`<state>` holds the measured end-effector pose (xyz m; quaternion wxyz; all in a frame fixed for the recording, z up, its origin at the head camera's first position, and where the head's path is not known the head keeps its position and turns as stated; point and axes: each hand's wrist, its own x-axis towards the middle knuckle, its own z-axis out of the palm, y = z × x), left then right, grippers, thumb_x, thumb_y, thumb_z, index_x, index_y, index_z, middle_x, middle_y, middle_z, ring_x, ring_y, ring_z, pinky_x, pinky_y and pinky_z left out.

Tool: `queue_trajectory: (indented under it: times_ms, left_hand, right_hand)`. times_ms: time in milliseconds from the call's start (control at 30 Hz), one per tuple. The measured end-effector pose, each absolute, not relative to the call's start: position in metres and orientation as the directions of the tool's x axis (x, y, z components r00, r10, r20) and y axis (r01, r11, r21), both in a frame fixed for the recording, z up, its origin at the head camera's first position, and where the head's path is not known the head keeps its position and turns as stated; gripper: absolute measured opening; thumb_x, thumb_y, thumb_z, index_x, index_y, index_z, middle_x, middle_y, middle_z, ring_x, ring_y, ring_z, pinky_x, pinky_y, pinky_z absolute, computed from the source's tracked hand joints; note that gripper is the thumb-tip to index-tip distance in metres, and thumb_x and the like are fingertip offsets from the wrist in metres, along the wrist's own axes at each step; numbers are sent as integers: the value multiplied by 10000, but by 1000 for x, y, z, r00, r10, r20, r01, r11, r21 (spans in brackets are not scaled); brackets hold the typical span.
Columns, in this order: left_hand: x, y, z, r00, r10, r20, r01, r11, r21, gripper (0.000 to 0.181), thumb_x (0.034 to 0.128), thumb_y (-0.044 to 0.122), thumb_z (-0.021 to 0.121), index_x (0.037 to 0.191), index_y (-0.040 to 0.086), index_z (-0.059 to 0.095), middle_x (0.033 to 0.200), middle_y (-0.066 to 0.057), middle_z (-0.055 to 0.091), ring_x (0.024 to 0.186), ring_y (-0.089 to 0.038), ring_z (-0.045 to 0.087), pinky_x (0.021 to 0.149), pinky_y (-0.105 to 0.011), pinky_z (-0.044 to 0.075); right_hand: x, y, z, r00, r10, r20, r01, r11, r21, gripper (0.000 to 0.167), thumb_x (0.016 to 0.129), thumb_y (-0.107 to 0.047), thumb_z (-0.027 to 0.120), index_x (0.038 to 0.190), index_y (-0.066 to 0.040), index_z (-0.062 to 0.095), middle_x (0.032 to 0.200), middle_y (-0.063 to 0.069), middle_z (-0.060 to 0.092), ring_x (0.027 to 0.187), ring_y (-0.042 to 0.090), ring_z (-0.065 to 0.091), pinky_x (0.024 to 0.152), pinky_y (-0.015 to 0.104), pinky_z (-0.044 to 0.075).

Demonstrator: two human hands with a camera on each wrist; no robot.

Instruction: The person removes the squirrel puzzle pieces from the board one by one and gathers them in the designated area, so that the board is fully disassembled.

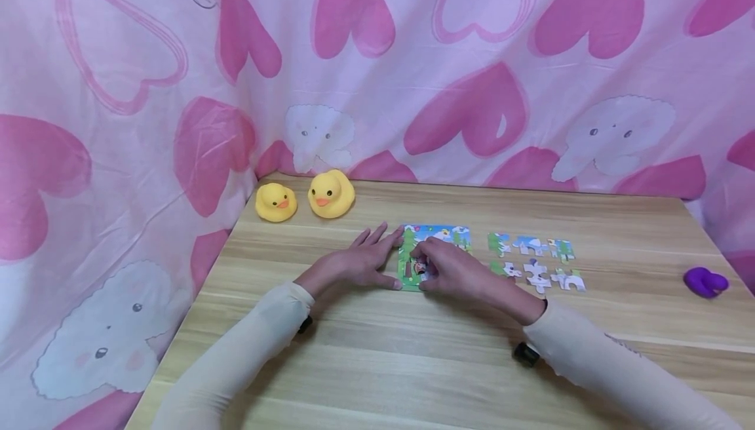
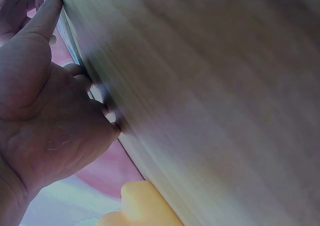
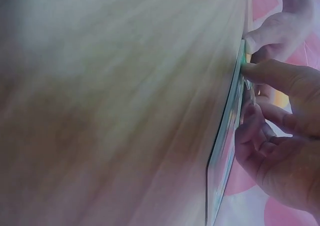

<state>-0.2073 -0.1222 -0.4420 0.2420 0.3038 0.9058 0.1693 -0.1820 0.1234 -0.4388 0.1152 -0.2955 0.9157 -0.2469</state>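
Note:
A colourful jigsaw puzzle (image 1: 408, 244) lies in a thin tray on the wooden table, partly covered by my hands. My left hand (image 1: 361, 263) rests along its left side, fingers spread and thumb at the near left corner. Over the puzzle's middle, my right hand (image 1: 457, 271) has curled fingers and pinches a small puzzle piece (image 3: 251, 91), tilted up from the tray in the right wrist view. The fingers hide most of that piece. To the right, loose puzzle pieces (image 1: 537, 276) lie in two rows.
Two yellow rubber ducks, a smaller one (image 1: 276, 203) and a larger one (image 1: 331, 195), sit at the table's back left. A purple duck-like toy (image 1: 705, 282) stands near the right edge. Pink heart-patterned cloth (image 1: 354, 89) hangs behind the wooden table (image 1: 407, 364).

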Motion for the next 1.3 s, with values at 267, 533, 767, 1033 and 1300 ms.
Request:
queue_trajectory:
  times_ms: [267,533,767,1033,1300]
  left_hand:
    - [-210,-122,-443,-692,636,-342,476,757,447,1183,951,608,707,1709,139,-71,1768,62,270,1676,-294,-115,1365,-520,-54]
    - [-209,-124,-443,-693,625,-359,451,765,460,1170,948,600,716,1714,159,-51,1789,54,203,1675,-286,-132,1363,-528,-64]
    - [-210,-123,-443,-687,631,-361,458,761,459,1161,951,611,705,1715,162,-44,1794,53,182,1673,-281,-139,1364,-522,-69]
    - [-211,-124,-443,-691,622,-369,454,770,448,1168,950,624,696,1713,164,-60,1792,56,189,1673,-280,-147,1363,-535,-68]
    - [-211,-122,-444,-687,626,-369,458,767,449,1173,950,618,700,1712,165,-68,1793,54,186,1673,-284,-143,1363,-529,-67]
  right_hand:
    - [-170,150,-436,-825,-563,52,-503,689,-522,619,857,-208,877,1436,-187,658,1170,-14,675,852,105,595,721,236,536]
    - [-145,220,-432,-875,-481,61,-423,694,-583,640,828,-115,901,1415,-176,652,1112,-65,692,887,107,634,719,221,595]
    - [-127,272,-435,-876,-467,119,-461,741,-489,591,778,-85,924,1320,-164,703,1044,-99,663,868,56,576,694,213,551]
    - [-114,289,-444,-877,-477,60,-454,780,-430,599,793,-213,938,1349,-215,714,1113,-119,664,998,107,631,853,335,607]
    - [-111,289,-449,-858,-512,41,-487,786,-381,619,815,-265,918,1393,-244,698,1252,-72,715,1145,174,671,978,477,604]
